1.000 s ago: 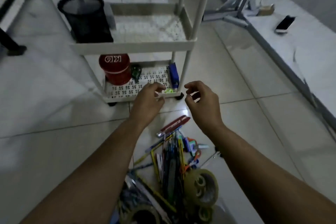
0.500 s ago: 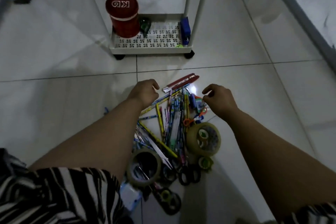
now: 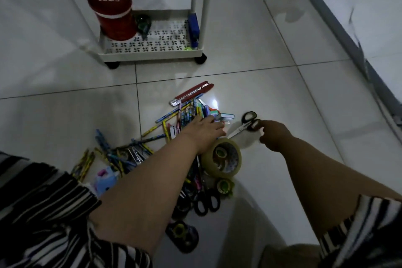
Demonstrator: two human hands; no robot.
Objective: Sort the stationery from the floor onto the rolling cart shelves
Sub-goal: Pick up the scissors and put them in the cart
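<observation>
Black-handled steel scissors (image 3: pixel 245 126) touched by right hand (image 3: pixel 274 137), grip unclear, left hand (image 3: pixel 204 131) flat, grip wide, on pencils (image 3: pixel 174 122).

The red tin (image 3: pixel 113 13) at the left end of the cart's bottom shelf (image 3: pixel 152 53) bears white letters on its lid, seen upside down, reading "KD". The red cutter (image 3: pixel 191 93) on the floor has small print along its body, too blurred to read. No other text is legible.
</observation>
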